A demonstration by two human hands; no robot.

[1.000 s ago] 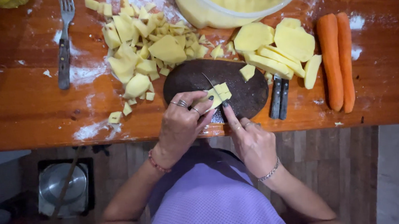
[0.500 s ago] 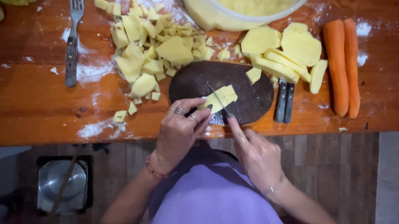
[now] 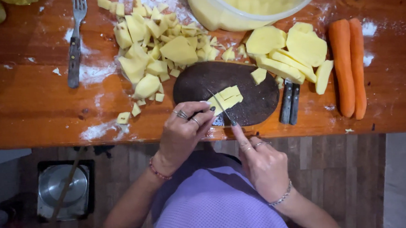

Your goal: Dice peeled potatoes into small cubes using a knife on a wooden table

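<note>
A dark oval cutting board (image 3: 256,103) lies at the near edge of the orange wooden table (image 3: 32,115). On it sit a few pale yellow potato strips (image 3: 229,97). My left hand (image 3: 183,130) pinches the near end of these strips with its fingertips. My right hand (image 3: 263,163) holds a thin knife (image 3: 220,106), index finger stretched along it, the blade slanting across the strips. One small potato cube (image 3: 259,75) rests further back on the board.
A pile of diced potato (image 3: 155,48) lies left of the board, thick potato slices (image 3: 291,52) to the right. Two carrots (image 3: 349,64), two dark-handled utensils (image 3: 290,102), a fork (image 3: 74,46) and a big bowl (image 3: 235,14) surround them. A metal pot (image 3: 61,186) stands on the floor.
The knife has worked across the potato strips while my left hand kept its hold. The whole view has drifted slightly.
</note>
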